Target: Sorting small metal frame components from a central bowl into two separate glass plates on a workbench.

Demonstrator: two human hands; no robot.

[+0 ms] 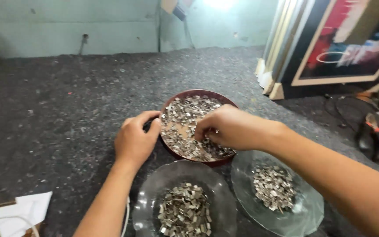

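1. Left hand [134, 140]: palm down, fingers curled forward and close together, thumb side turned inward; bare forearm running up from the lower edge.
2. Right hand [224, 127]: knuckles up, fingertips bunched and pointing down in a pinch; ring on one finger; bare forearm entering from the lower right.
3. Hands near each other, not touching.

I see a round brown bowl [197, 93] on the grey felt-covered bench, filled with small shiny metal clips [185, 112] heaped loosely, thinner at the middle where brown shows. My left hand [134, 140] grips its near-left rim; my right hand [229, 127] reaches in, fingertips pinching among the clips at the near side
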